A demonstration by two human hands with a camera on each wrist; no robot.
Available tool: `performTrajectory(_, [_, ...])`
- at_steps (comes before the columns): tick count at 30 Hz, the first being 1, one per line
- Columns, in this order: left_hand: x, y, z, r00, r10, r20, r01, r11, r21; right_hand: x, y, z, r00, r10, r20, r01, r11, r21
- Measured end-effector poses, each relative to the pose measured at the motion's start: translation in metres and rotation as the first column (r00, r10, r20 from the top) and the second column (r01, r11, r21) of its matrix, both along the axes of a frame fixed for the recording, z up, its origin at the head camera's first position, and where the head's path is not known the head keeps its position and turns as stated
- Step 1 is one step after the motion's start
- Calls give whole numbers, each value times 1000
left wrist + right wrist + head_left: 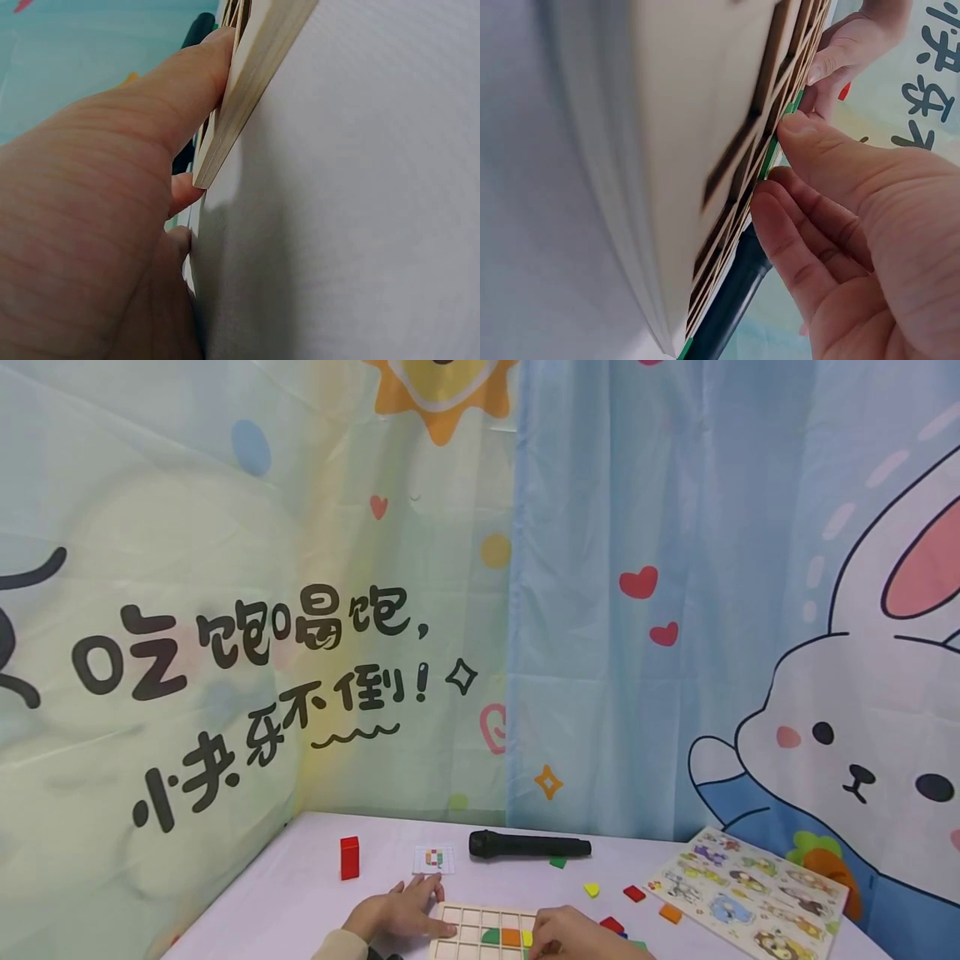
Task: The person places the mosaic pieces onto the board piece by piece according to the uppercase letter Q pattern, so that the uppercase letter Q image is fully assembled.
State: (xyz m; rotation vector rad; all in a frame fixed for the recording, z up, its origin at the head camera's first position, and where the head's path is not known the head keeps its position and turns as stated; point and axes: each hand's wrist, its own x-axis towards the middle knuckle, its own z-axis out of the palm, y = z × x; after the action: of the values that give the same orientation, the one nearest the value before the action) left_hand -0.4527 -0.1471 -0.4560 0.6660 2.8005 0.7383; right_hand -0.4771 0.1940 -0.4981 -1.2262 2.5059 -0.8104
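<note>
A wooden grid board [467, 917] lies at the table's front edge, a few of its squares filled with green, orange [511, 937] and yellow pieces. My left hand [397, 913] rests at its left side, the thumb [196, 67] lying on the rim and the other fingers stretched past the far corner. Over the board's right part is my right hand [576, 935]. In the right wrist view, its thumb and fingertips pinch a small green tile [771, 154] right at the grid. My right fingers hide part of the board's right columns in the head view.
A black microphone [528, 845] lies behind the board, beside a small pattern card [434, 860]. An upright red block [349, 858] stands at the left. Loose tiles, including an orange one [671, 913], are scattered to the right, before an animal picture board [750, 893].
</note>
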Motion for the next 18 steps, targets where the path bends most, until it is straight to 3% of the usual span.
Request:
performTrajectory(2, [1, 0, 1, 1000, 5, 9, -5, 1000, -1, 9, -2, 7, 1000, 4, 20, -4, 1000, -18])
performTrajectory(5, [1, 0, 2, 1000, 18, 21, -18, 1000, -5, 38, -10, 34, 999, -21, 31, 22, 1000, -17])
performTrajectory(9, [0, 1, 2, 1000, 16, 22, -15, 1000, -11, 86, -25, 79, 989, -125, 82, 125, 992, 2])
performTrajectory(11, [-2, 1, 1, 1000, 8, 17, -8, 1000, -14, 100, -30, 93, 984, -154, 89, 154, 988, 12])
performTrajectory(14, [-4, 0, -2, 1000, 9, 24, -8, 1000, -14, 112, -34, 103, 976, -191, 106, 192, 981, 6])
performTrajectory(18, [-9, 0, -6, 998, 18, 54, -18, 1000, 3, 115, -33, 102, 974, -181, 134, 186, 982, -24])
